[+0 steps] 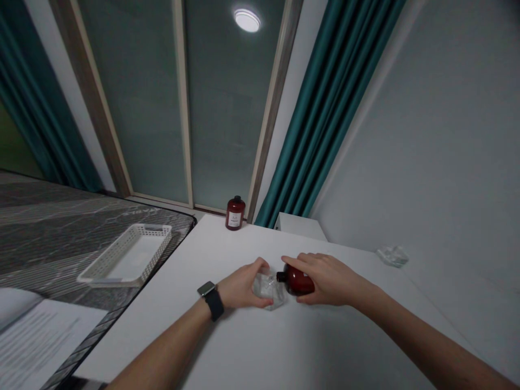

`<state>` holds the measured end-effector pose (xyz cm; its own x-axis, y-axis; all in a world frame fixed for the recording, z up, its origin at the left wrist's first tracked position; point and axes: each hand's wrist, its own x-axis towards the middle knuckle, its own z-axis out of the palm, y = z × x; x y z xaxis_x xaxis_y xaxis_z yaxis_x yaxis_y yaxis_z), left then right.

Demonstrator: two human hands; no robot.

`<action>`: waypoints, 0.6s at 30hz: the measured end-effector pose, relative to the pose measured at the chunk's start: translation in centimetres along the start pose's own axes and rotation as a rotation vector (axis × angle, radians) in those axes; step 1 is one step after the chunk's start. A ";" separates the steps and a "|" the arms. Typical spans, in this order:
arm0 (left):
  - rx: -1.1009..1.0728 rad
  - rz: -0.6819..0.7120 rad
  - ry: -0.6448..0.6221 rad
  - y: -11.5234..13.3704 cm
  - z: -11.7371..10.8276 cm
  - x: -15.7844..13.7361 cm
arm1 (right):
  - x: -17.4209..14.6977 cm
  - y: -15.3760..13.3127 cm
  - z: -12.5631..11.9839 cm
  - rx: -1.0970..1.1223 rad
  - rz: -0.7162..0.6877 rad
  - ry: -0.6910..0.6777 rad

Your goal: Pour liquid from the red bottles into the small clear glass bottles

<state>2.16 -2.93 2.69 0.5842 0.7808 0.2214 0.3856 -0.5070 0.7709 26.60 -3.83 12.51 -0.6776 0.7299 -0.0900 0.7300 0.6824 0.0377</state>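
Observation:
My right hand [325,276] is wrapped round a dark red bottle [298,280] with a black neck. The bottle lies tipped on its side, its neck pointing left at a clear, crinkled plastic bag [270,290]. Thumb and fingers of my left hand [246,284], which has a black watch [212,299] on its wrist, curve round the bag's left side. Bottle neck and bag are very close; whether they touch I cannot tell. A second dark red bottle [235,213] with a white label and black top stands upright at the table's far edge.
Both hands are over a white table [244,346]. Another crumpled clear plastic piece [392,255] lies at its right edge, by the wall. On the grey patterned surface to the left are a white perforated basket [109,260] and an open book [49,341].

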 end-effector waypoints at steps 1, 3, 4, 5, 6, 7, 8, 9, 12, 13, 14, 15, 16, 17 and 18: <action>0.001 -0.002 -0.002 0.0 0.0 0.0 | 0.0 0.0 0.0 0.002 -0.003 0.003; 0.003 -0.009 -0.001 0.1 0.0 0.0 | 0.0 0.1 0.1 0.005 -0.010 0.011; 0.003 -0.010 0.001 0.1 -0.1 0.0 | 0.0 0.1 0.1 0.006 -0.012 0.014; 0.003 -0.010 0.004 0.1 -0.1 0.0 | 0.0 0.1 0.1 0.007 -0.013 0.016; 0.003 -0.009 0.006 0.1 -0.1 0.0 | 0.1 0.1 0.1 0.007 -0.012 0.016; 0.004 -0.008 0.006 0.1 -0.1 0.0 | 0.1 0.1 0.1 0.005 -0.011 0.012; 0.005 -0.007 0.004 0.1 -0.1 0.0 | 0.1 0.1 0.1 0.002 -0.009 0.007; 0.006 -0.007 0.003 0.1 -0.1 0.0 | 0.1 0.0 0.0 -0.002 -0.008 0.001; 0.003 -0.007 0.001 0.1 -0.1 0.0 | 0.1 -0.1 -0.1 -0.014 -0.008 -0.010; 0.002 -0.005 0.002 0.1 -0.1 0.0 | 0.1 -0.1 -0.2 -0.015 -0.009 -0.011; 0.003 -0.004 0.004 0.1 -0.1 0.0 | 0.1 -0.1 -0.2 -0.017 -0.012 -0.012; 0.005 -0.003 0.005 0.1 -0.1 0.0 | 0.1 -0.1 -0.2 -0.017 -0.014 -0.012; 0.008 -0.002 0.004 0.1 -0.1 0.0 | 0.1 -0.1 -0.2 -0.017 -0.016 -0.009; 0.011 -0.002 0.002 0.1 -0.1 0.0 | 0.1 -0.1 -0.2 -0.017 -0.017 -0.005; 0.013 -0.001 0.000 0.1 -0.1 0.0 | 0.1 -0.1 -0.2 -0.017 -0.018 -0.001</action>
<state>2.11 -2.97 2.84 0.5837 0.7815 0.2206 0.3952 -0.5107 0.7635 26.49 -3.83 12.67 -0.6905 0.7175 -0.0919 0.7161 0.6960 0.0530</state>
